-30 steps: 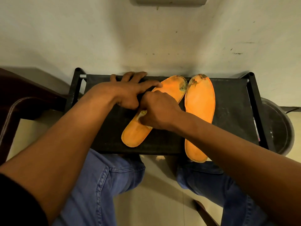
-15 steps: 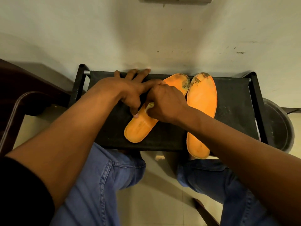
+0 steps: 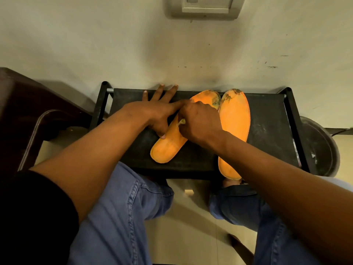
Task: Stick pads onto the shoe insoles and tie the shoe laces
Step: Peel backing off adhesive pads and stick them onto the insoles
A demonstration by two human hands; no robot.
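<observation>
Two orange insoles lie on a low black rack (image 3: 267, 131). The left insole (image 3: 168, 146) is angled, heel toward me; the right insole (image 3: 236, 119) lies straight, its heel over the front edge. My left hand (image 3: 152, 113) rests flat with fingers spread, its thumb and forefinger touching the left insole. My right hand (image 3: 198, 121) is curled over the middle of that insole and pinches a small pale pad (image 3: 181, 122), most of it hidden under the fingers.
A plain wall stands right behind the rack, with a switch plate (image 3: 205, 6) high up. A dark chair (image 3: 28, 111) is at the left and a round dark bin (image 3: 321, 146) at the right. My knees in blue jeans sit below the rack's front edge.
The view has tilted so the rack sits lower in frame. Both hands stay on the left insole; the right hand has shifted slightly up along it with the pad.
</observation>
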